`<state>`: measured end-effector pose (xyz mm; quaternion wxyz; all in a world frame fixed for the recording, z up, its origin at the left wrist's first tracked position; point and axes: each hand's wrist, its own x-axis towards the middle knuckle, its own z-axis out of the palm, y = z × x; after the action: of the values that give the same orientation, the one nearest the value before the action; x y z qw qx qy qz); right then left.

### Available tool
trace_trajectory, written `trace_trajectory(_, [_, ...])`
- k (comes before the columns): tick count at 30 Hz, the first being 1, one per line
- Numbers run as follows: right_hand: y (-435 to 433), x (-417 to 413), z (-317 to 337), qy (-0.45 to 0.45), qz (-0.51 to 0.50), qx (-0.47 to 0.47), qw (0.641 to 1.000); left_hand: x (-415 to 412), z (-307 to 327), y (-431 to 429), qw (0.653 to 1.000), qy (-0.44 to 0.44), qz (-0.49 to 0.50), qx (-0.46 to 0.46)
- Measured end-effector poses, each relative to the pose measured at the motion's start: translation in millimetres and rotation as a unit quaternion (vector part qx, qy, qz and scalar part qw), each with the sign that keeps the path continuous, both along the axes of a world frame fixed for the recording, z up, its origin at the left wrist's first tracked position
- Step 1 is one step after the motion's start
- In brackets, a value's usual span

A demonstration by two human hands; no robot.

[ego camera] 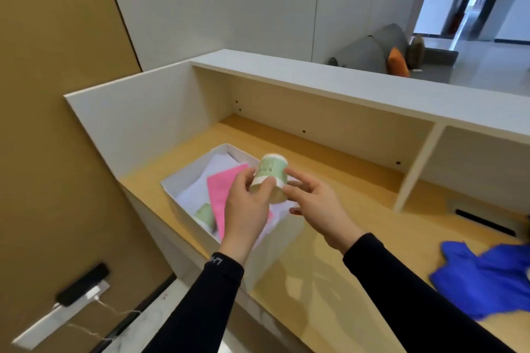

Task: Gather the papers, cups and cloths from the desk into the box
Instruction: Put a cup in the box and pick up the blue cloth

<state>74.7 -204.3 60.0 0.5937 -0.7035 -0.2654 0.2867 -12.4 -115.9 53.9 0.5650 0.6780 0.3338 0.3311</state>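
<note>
A green and white paper cup [271,173] is held tilted above the white box [183,172] at the desk's left end. My left hand [246,209] grips the cup's lower part with thumb and fingers. My right hand [318,209] touches the cup's right side with its fingertips, the other fingers spread. Inside the box lie a pink sheet [222,192], white papers [220,162] and another green cup [205,213]. A blue cloth [484,275] lies crumpled on the desk at the far right.
The wooden desk [329,261] has a white raised surround and a shelf divider [415,166] to the right. A black cable slot [484,222] sits in the desktop near the cloth. A power strip [83,284] lies on the floor at the left.
</note>
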Motion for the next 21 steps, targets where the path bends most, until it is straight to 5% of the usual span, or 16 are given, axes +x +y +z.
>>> trace_trajectory(7, [22.0,33.5,-13.6,-0.011,-0.083,-0.068,0.994,18.9,-11.8,60.5,0.998,0.025,0.022,0.059])
trace_trajectory(14, [-31.3,71.3,-18.9,0.014,-0.228,-0.091,0.969,99.2,-26.8,13.0,0.987,0.036,-0.153,0.033])
trace_trajectory(21, [-140.8,104.3,-37.7,0.049,-0.374,-0.095,0.921,161.8,-41.3,-82.1,0.935,0.092,-0.339,0.043])
